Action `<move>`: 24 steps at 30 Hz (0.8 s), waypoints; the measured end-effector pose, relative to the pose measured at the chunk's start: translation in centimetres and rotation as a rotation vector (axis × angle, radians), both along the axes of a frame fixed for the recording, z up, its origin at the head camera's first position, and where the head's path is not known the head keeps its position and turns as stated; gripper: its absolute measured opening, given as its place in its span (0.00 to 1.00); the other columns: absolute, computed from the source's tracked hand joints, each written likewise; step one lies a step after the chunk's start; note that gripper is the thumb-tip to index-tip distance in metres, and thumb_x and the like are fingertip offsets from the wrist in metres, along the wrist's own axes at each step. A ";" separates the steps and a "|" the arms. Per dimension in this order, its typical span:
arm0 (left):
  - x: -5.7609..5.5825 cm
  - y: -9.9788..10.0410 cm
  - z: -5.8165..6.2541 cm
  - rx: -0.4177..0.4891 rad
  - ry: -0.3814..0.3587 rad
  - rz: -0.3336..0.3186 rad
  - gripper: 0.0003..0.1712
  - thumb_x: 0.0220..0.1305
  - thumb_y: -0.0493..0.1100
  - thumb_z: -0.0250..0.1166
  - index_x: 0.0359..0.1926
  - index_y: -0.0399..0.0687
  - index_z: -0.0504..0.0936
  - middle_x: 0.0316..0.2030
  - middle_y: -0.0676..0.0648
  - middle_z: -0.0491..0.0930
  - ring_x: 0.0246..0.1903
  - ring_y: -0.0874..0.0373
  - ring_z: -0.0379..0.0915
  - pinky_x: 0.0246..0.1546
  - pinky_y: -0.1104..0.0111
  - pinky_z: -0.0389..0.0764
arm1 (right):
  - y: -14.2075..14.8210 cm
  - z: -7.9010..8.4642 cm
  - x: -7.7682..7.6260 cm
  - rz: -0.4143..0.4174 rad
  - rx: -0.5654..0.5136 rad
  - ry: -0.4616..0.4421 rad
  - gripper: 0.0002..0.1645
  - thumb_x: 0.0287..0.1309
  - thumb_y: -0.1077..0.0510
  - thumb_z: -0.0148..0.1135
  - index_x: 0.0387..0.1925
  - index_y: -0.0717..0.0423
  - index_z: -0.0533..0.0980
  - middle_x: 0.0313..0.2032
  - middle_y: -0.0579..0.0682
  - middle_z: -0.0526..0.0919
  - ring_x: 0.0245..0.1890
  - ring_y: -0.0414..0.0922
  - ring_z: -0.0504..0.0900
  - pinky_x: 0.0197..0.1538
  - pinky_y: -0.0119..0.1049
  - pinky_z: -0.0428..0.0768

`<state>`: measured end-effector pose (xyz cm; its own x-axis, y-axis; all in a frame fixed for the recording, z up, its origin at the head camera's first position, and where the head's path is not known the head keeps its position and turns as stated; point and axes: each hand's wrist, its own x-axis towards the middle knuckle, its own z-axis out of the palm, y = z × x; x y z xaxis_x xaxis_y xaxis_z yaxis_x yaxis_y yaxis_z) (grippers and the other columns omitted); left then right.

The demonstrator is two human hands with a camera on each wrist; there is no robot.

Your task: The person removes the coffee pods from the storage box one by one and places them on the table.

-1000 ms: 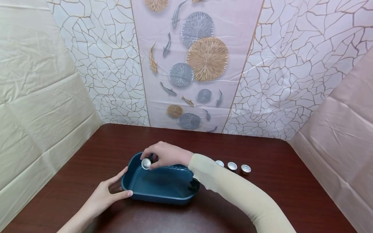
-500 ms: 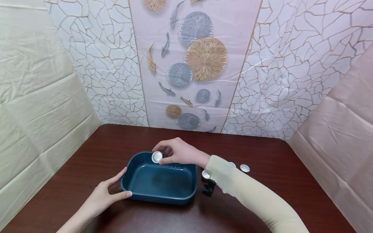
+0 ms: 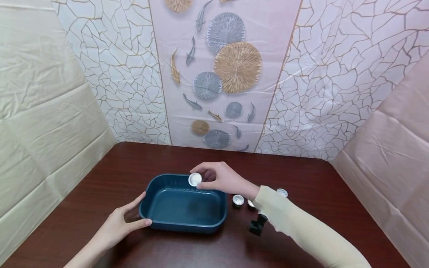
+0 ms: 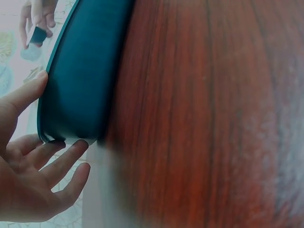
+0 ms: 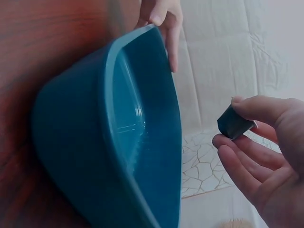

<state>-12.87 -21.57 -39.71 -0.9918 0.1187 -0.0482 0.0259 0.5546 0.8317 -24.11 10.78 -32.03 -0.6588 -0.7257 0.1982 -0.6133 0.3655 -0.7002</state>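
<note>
My right hand [image 3: 218,178] pinches a coffee capsule [image 3: 195,179] between thumb and fingers, over the far rim of a blue basin [image 3: 182,226]. The capsule's pale foil lid faces me, and the right wrist view shows its dark green tapered body [image 5: 233,122]. My left hand [image 3: 122,225] is against the basin's left end, its thumb at the near corner and a finger farther back on the rim. In the left wrist view the other fingers [image 4: 66,166] spread loosely by the outer wall.
To the basin's right, more capsules stand on the dark wooden table [image 3: 201,253]: one silver-lidded capsule [image 3: 238,201], another capsule [image 3: 251,203] partly behind the sleeve, and a farther capsule [image 3: 282,192]. A black wrist device [image 3: 258,225] hangs under the right forearm. Patterned cloth [image 3: 207,93] rises behind.
My right hand has carried the capsule rightward along the basin's far side, from its left end to past the middle. The left hand stays at the basin's left end.
</note>
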 end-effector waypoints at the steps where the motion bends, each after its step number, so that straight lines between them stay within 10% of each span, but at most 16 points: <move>1: 0.0 0.0 0.0 0.001 0.006 -0.005 0.50 0.58 0.52 0.73 0.76 0.56 0.57 0.69 0.33 0.67 0.59 0.44 0.78 0.52 0.61 0.83 | 0.4 0.0 0.1 -0.011 -0.015 -0.011 0.24 0.58 0.53 0.71 0.56 0.40 0.78 0.49 0.41 0.85 0.41 0.36 0.86 0.47 0.31 0.84; 24: -0.1 -0.1 0.0 -0.021 0.004 0.003 0.50 0.56 0.55 0.73 0.76 0.60 0.58 0.69 0.35 0.67 0.61 0.44 0.77 0.52 0.63 0.82 | 8.6 -2.1 3.6 -0.198 -0.174 -0.189 0.25 0.59 0.55 0.69 0.58 0.42 0.77 0.52 0.51 0.84 0.42 0.43 0.87 0.39 0.38 0.85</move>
